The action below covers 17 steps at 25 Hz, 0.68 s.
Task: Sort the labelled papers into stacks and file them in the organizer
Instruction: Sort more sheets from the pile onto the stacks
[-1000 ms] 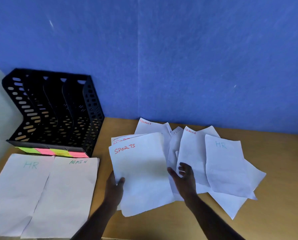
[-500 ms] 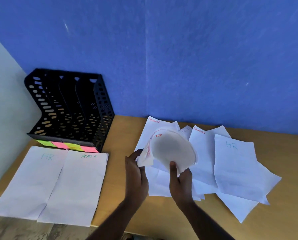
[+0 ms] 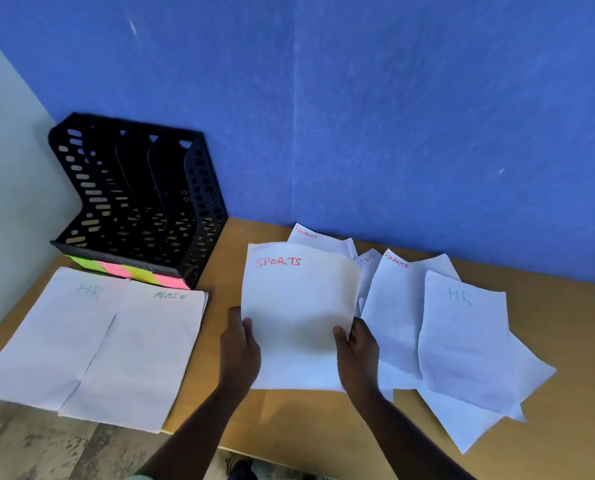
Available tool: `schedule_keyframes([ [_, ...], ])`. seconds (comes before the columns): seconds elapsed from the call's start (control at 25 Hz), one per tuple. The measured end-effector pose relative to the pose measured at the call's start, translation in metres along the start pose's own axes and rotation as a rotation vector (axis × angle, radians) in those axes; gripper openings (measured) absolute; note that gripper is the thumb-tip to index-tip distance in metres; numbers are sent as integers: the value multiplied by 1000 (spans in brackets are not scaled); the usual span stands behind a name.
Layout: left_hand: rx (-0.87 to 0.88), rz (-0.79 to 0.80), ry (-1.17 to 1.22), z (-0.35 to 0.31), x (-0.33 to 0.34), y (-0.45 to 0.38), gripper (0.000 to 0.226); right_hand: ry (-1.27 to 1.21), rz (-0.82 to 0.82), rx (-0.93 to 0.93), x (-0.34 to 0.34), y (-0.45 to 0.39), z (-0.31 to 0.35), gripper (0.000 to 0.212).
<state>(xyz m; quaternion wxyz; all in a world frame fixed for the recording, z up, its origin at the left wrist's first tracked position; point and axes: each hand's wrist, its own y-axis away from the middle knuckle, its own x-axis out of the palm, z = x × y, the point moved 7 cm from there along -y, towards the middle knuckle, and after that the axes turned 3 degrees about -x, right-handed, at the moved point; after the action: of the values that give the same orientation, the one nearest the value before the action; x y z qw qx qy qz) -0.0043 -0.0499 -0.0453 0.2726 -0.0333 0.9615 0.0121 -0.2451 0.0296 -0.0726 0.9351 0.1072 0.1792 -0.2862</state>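
Centre frame: left hand (image 3: 239,351) and right hand (image 3: 356,349), each grip clamped on an edge of the SPORTS sheet (image 3: 298,306), held above loose papers (image 3: 462,341); organizer (image 3: 143,199) upper left on the surface (image 3: 566,393).

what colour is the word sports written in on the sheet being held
Red, across the top of the SPORTS sheet, clearest in the head view.
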Motion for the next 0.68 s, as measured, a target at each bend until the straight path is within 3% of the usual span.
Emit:
schedule_keyframes([
  [0.12, -131, 23, -70, 25, -6, 1, 11, -41, 152, 116, 16, 11, -21, 13],
  [0.24, -322, 112, -230, 71, -11, 13, 16, -10, 280, 302, 47, 39, -50, 19],
  [0.48, -395, 87, -332, 114, -62, -1, 14, 72, 244, 431, 112, 67, -35, 9],
  [0.68, -407, 172, -486, 148, -96, -31, 6, 71, 164, 494, 160, 83, -19, 26],
])
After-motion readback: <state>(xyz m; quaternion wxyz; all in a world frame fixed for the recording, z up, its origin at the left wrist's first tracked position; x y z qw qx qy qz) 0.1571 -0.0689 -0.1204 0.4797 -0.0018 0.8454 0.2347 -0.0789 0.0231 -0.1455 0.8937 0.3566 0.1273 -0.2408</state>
